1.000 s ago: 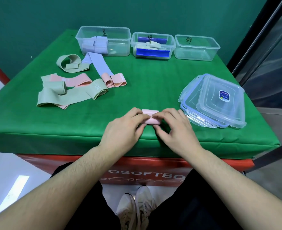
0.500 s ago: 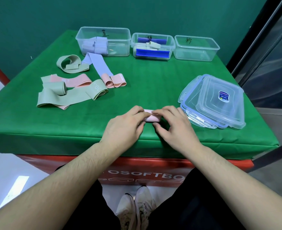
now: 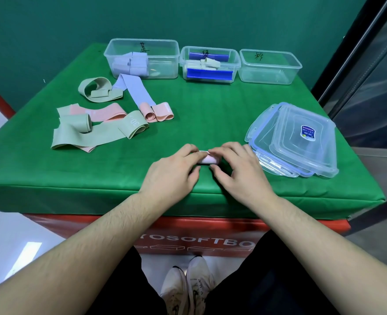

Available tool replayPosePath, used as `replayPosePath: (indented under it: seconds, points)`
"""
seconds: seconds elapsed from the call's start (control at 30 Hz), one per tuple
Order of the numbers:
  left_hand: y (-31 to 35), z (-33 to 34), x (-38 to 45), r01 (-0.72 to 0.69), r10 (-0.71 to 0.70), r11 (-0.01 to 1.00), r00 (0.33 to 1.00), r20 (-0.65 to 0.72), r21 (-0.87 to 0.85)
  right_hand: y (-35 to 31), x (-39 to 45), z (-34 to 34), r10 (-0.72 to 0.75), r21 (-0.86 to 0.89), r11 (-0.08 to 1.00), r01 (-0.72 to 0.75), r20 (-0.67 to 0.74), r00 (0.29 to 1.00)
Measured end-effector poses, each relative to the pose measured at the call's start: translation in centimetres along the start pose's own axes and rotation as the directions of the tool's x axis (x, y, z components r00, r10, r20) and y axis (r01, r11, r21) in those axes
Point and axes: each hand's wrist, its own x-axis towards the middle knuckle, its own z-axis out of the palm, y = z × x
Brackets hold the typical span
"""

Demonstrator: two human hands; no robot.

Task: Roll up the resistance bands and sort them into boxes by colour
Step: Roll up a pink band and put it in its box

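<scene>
Pinching a pink band roll [image 3: 208, 159] on the green tabletop [image 3: 210, 114], the left hand [image 3: 172, 173] and right hand [image 3: 238, 171] curl their fingers around it (mostly hidden).

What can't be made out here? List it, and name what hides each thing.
- Pink roll, head view: mostly covered by the left hand and right hand; how tightly it is wound is hidden.
- Lower lids in the lid stack: covered by the top lid.
- Handwritten box labels: too small to read.
</scene>
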Motion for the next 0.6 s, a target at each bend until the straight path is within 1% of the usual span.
replayPosePath:
  seconds: [0.13, 0.3, 0.4, 0.6]
  points:
    - [-0.2, 0.2, 0.2, 0.007, -0.007, 1.000, 1.000, 0.006, -0.013, 0.2, 0.4, 0.1, -0.008, -0.001, 1.000, 0.008, -0.013, 1.000]
    - [-0.2, 0.3, 0.4, -0.016, 0.015, 1.000, 0.999, -0.038, -0.015, 0.5, 0.9, 0.2, 0.018, 0.003, 1.000, -0.018, -0.014, 1.000]
    - [-0.2, 0.3, 0.8, -0.001, 0.001, 1.000, 1.000, -0.025, -0.009, 0.5, 1.0, 0.2, 0.033, -0.015, 0.999, -0.033, -0.013, 0.999]
    - [-0.4, 0.5, 1.1, 0.014, -0.014, 1.000, 1.000, -0.002, 0.011, 0.3, 1.0, 0.2, 0.019, -0.037, 0.999, -0.019, -0.005, 1.000]
